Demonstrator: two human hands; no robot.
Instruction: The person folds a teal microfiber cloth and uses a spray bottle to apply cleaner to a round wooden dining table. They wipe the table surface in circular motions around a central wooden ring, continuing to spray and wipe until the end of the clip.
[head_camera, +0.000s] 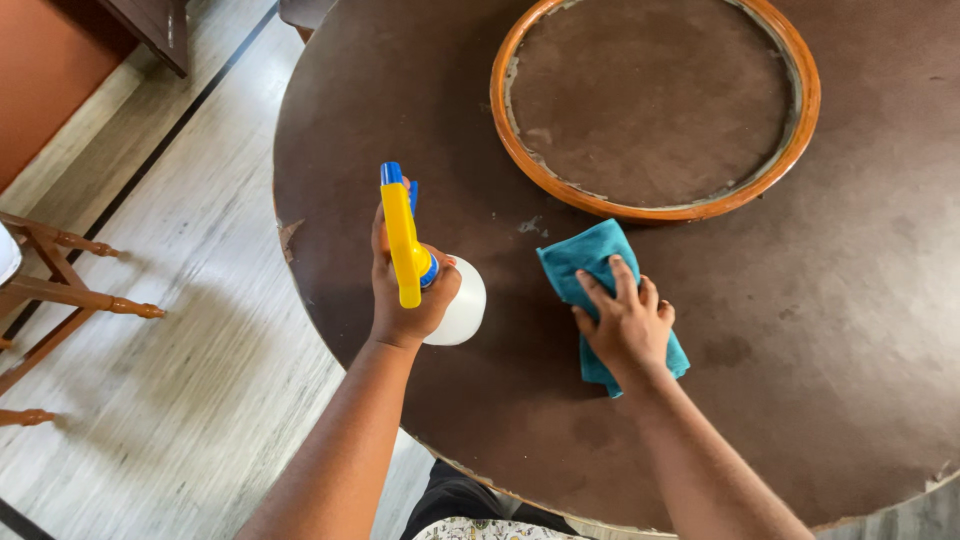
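Left hand (405, 295) grips a spray bottle (430, 275) above the round brown counter (820, 330); right hand (625, 325) presses a teal cloth (580, 262) flat near its edge. Wiping underway; another pass needs steady pressure.

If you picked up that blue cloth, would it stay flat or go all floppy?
Probably floppy: the cloth lies folded and rumpled under the right hand, so it looks soft. It likely weighs little, being thin. Pushed, it would probably slide across the smooth table rather than roll.
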